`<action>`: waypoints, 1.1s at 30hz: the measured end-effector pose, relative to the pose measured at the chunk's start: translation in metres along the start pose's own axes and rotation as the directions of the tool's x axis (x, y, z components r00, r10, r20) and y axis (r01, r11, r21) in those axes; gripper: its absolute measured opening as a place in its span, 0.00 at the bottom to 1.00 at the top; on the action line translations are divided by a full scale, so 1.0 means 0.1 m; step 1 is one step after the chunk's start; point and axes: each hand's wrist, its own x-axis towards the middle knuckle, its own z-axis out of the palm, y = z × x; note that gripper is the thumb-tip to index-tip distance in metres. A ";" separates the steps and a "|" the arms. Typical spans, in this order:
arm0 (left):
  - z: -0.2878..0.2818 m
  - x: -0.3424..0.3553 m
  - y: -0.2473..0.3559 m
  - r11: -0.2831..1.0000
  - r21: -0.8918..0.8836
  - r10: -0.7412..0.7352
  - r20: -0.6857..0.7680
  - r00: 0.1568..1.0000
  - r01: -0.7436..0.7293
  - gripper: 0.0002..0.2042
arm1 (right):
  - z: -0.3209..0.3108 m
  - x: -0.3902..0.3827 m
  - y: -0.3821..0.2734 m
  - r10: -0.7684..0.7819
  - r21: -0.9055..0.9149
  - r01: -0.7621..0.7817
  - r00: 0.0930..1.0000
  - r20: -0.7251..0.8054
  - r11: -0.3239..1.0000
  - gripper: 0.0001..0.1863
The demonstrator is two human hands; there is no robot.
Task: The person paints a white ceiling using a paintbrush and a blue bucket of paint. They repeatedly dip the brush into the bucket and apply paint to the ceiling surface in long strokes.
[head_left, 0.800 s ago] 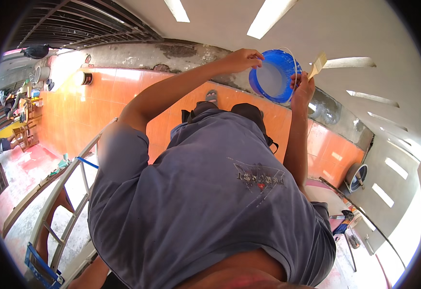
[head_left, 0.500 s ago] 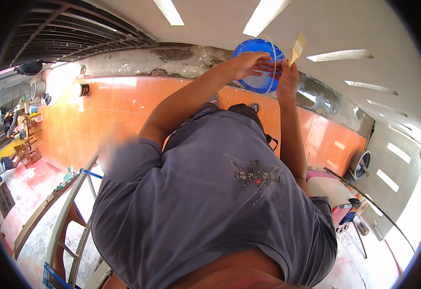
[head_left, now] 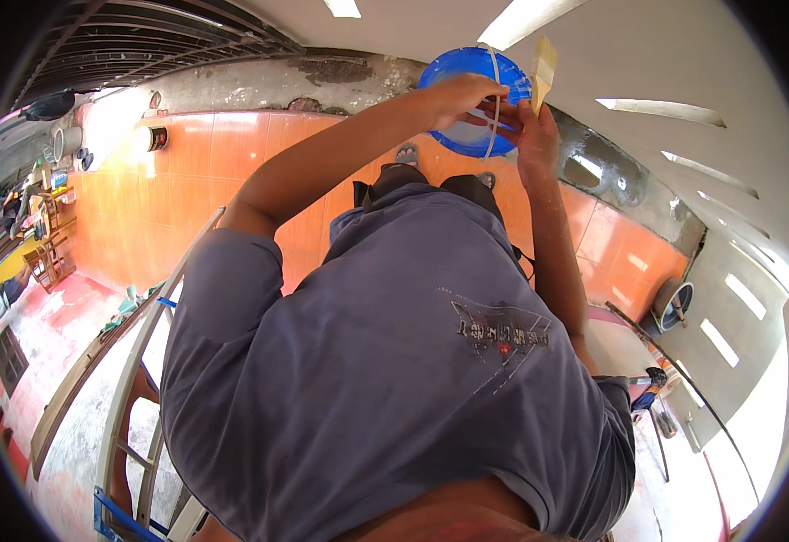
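Note:
My left hand (head_left: 474, 99) reaches over a blue bucket (head_left: 444, 70) of pale liquid, its fingers curled at the white wire handle (head_left: 494, 65). Beside it on the right, my right hand (head_left: 539, 140) grips a paintbrush (head_left: 543, 68) with pale bristles pointing up, its fingers reaching toward the same handle inside the bucket's outline. The fingers of both hands partly overlap, so which hand bears the bucket is hard to tell. My sandalled feet (head_left: 405, 155) show below the bucket on orange tiles (head_left: 295, 154).
A metal ladder (head_left: 146, 361) stands close at my left. A dark container (head_left: 155, 138) sits along the wall's foot. A large round tub (head_left: 672, 305) and a long rod lie to my right. Far left, people (head_left: 1, 307) are among wooden chairs (head_left: 46, 262) and clutter.
My left hand has moved right onto the bucket's handle beside my right hand. The bucket and brush have shifted left and farther toward the top of the view.

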 end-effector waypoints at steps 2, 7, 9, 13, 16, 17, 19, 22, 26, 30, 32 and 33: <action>-0.05 0.00 0.01 0.997 0.073 0.023 -0.018 1.000 -0.022 0.16 | -0.13 0.04 0.00 -0.013 -0.089 0.014 1.000 0.004 0.996 0.15; -0.11 0.04 -0.05 0.992 0.121 0.047 -0.027 0.999 -0.043 0.16 | -0.69 0.05 -0.07 -0.032 -0.316 -0.040 0.975 -0.220 0.948 0.15; -0.12 0.04 -0.08 0.979 0.181 0.097 -0.031 0.995 -0.090 0.15 | -0.89 0.01 -0.13 0.021 -0.433 -0.115 0.976 -0.215 0.894 0.15; -0.18 0.05 -0.09 0.979 0.169 0.126 -0.063 0.990 -0.114 0.14 | -1.09 -0.05 -0.20 0.115 -0.449 -0.156 0.986 -0.117 0.880 0.16; -0.29 0.02 -0.01 0.968 0.223 0.133 -0.074 0.988 -0.113 0.15 | -1.08 -0.04 -0.23 0.099 -0.446 -0.096 0.995 -0.016 0.890 0.15; -0.31 -0.01 0.00 0.970 0.221 0.124 -0.076 0.989 -0.105 0.16 | -1.06 -0.03 -0.24 0.092 -0.500 -0.085 0.996 -0.010 0.862 0.15; -0.34 -0.05 0.09 0.969 0.229 0.120 -0.090 0.989 -0.097 0.17 | -0.98 0.02 -0.30 0.056 -0.582 -0.013 0.997 0.057 0.813 0.15; -0.32 -0.15 0.19 0.974 0.202 0.116 -0.082 0.990 -0.097 0.19 | -0.85 0.08 -0.41 -0.022 -0.574 0.064 0.997 0.079 0.816 0.15; -0.26 -0.23 0.27 0.978 0.174 0.123 -0.051 0.991 -0.112 0.19 | -0.59 0.17 -0.45 -0.102 -0.658 0.137 0.991 0.092 0.740 0.12; -0.23 -0.29 0.32 0.982 0.102 0.158 -0.008 0.987 -0.157 0.20 | -0.32 0.38 -0.33 -0.214 -0.790 0.315 0.948 0.235 0.527 0.11; -0.22 -0.32 0.33 0.982 0.061 0.176 0.016 0.984 -0.177 0.22 | -0.21 0.50 -0.24 -0.251 -0.818 0.387 0.919 0.304 0.426 0.11; -0.22 -0.34 0.35 0.983 0.046 0.177 0.020 0.984 -0.178 0.22 | -0.15 0.57 -0.18 -0.271 -0.812 0.430 0.899 0.344 0.395 0.11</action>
